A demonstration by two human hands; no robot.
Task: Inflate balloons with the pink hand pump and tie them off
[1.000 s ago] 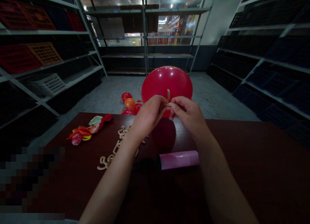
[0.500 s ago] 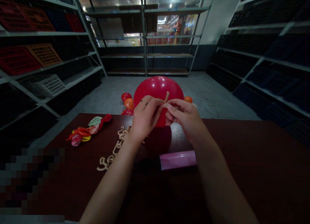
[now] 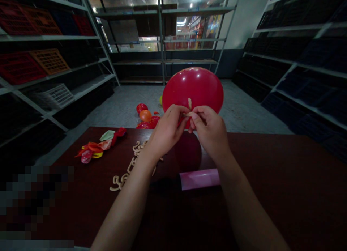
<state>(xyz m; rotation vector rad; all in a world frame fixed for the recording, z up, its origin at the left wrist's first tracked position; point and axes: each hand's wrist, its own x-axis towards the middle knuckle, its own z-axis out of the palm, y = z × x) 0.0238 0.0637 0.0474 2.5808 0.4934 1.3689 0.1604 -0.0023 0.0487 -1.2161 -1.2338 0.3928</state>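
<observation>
A big inflated red balloon (image 3: pixel 193 86) is just beyond my hands, above the table's far edge. In front of it, my left hand (image 3: pixel 170 122) and my right hand (image 3: pixel 208 126) meet, each closed in a pinch on a beige rubber band (image 3: pixel 189 104). One end of the band sticks up between the fingertips. My fingers hide the balloon's neck, so whether they also grip it is unclear. Several curled rubber bands (image 3: pixel 132 164) lie by my left forearm. Below my hands rests a pink balloon pump (image 3: pixel 200 179), partly covered by my right forearm.
Flat, uninflated balloons (image 3: pixel 94 147) lie at the left of the dark wooden table (image 3: pixel 271 178). Beyond its far edge, small inflated balloons (image 3: pixel 145 115) sit on the floor. Shelves with crates (image 3: pixel 50 60) stand along the sides, and a metal rack (image 3: pixel 162 45) at the back.
The red balloon has swung up and to the right, uncovering more small balloons on the floor at left. My hands have shifted slightly right, still pinching the band.
</observation>
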